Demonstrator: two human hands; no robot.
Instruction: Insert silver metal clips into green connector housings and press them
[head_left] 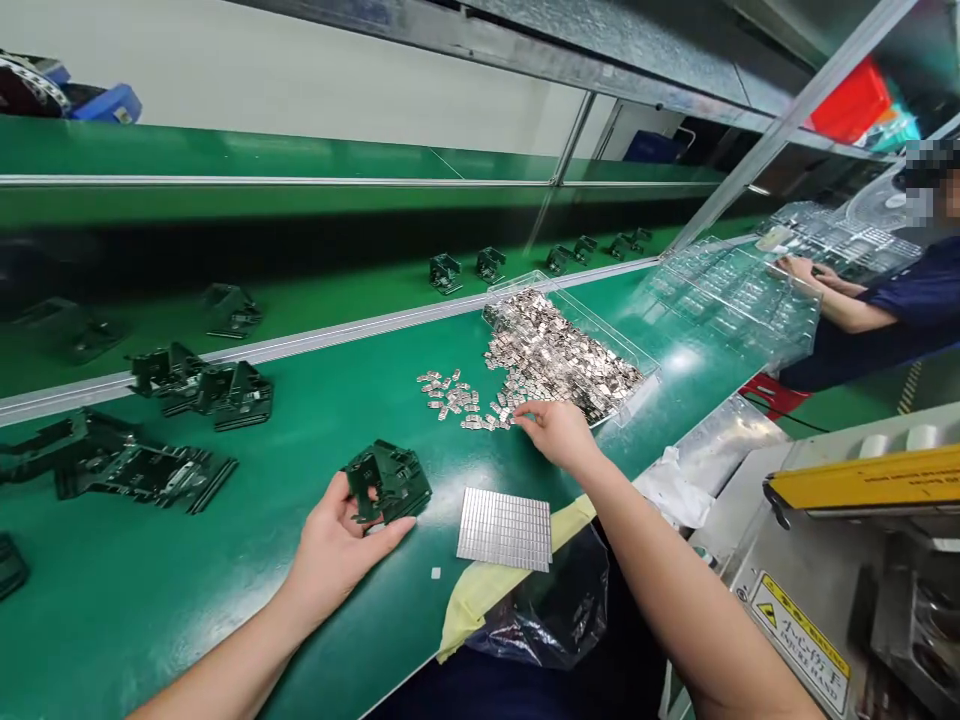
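Note:
My left hand (pixel 334 545) grips a dark green plastic bracket (pixel 390 480) that rests on the green work surface (pixel 187 590). My right hand (pixel 556 430) reaches into a scatter of small silver metal pieces (pixel 457 395), its fingers pinched at one of them beside a clear tray (pixel 645 375) heaped with the same shiny pieces. A silver sheet of tiny squares (pixel 505 528) lies between my two hands, and one loose small square (pixel 435 573) sits just left of it.
Several more dark brackets (pixel 225 390) lie on the left and along the conveyor belt (pixel 315 290) behind a metal rail. Stacked clear trays (pixel 731 295) stand at the right, where another person's arms (pixel 840 300) work. A machine with a yellow warning label (pixel 802 640) is at lower right.

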